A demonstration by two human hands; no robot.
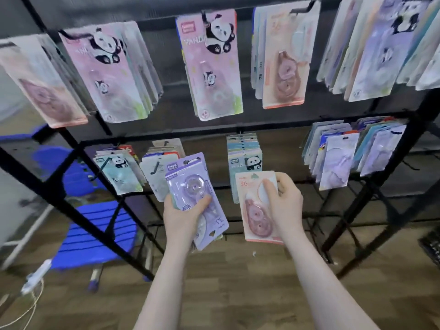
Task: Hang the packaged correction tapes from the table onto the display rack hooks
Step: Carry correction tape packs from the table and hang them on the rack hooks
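My left hand [182, 216] grips a small stack of packaged correction tapes [190, 184], the top one purple with a round clear blister. My right hand [284, 206] pinches a single peach-pink packaged correction tape [254, 210] by its right side, held upright in front of the lower row of the black display rack [238, 128]. Behind that pack hangs a bunch of teal panda packs [245, 158] on a lower hook. The table is out of view.
The upper rail carries pink panda packs [212, 63], peach packs [283, 58] and purple packs [381, 48]. More packs hang lower left [119, 172] and lower right [352, 153]. A blue plastic chair [95, 232] stands left behind the rack's diagonal bar. The floor is wood-look.
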